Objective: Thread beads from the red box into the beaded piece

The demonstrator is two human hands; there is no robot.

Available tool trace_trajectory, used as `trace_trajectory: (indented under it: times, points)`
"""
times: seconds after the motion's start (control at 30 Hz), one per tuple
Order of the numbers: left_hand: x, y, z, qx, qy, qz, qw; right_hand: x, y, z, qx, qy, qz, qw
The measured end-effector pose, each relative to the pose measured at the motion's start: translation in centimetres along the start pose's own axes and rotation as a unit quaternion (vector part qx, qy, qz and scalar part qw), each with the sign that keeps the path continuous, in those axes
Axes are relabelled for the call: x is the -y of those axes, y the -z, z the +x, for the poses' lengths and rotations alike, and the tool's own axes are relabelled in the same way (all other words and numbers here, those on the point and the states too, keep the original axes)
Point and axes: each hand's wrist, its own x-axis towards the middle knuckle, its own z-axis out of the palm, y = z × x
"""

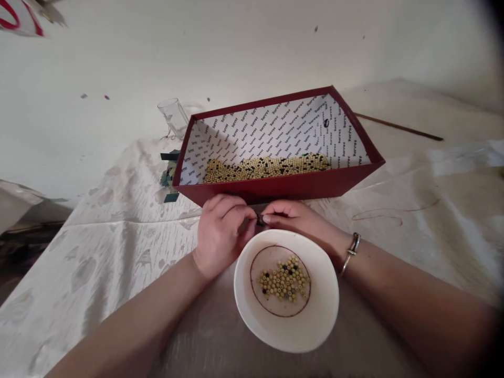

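Observation:
My left hand [220, 231] and my right hand [301, 220] meet fingertip to fingertip just behind a white bowl [252, 310], both pinched on a small dark thing [260, 221] too small to make out. The bowl holds a heap of cream and dark beads [284, 278]. Right behind my hands stands a dark red box [275, 186] with a printed white lining, and many more beads [268, 167] lie along its front wall. A metal bracelet [352, 251] sits on my right wrist.
A pale patterned cloth [118, 252] covers the table. A clear glass [173, 116] stands behind the box at the left, with dark green scraps [169, 176] beside the box's left corner. A thin brown stick [397, 127] lies at the back right. A white wall rises behind.

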Motion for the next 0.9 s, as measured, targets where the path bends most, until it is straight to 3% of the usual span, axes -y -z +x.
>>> trace_trajectory:
  times: [0.73, 0.9]
  points:
    - [-0.07, -0.05, 0.26, -0.015, -0.031, -0.002, 0.999, 0.36, -0.14, -0.27, -0.006, -0.013, 0.015, 1.0]
    - [-0.22, -0.05, 0.23, 0.004, -0.031, -0.014, 0.999, 0.09, -0.15, -0.12, -0.005, -0.004, 0.01, 1.0]
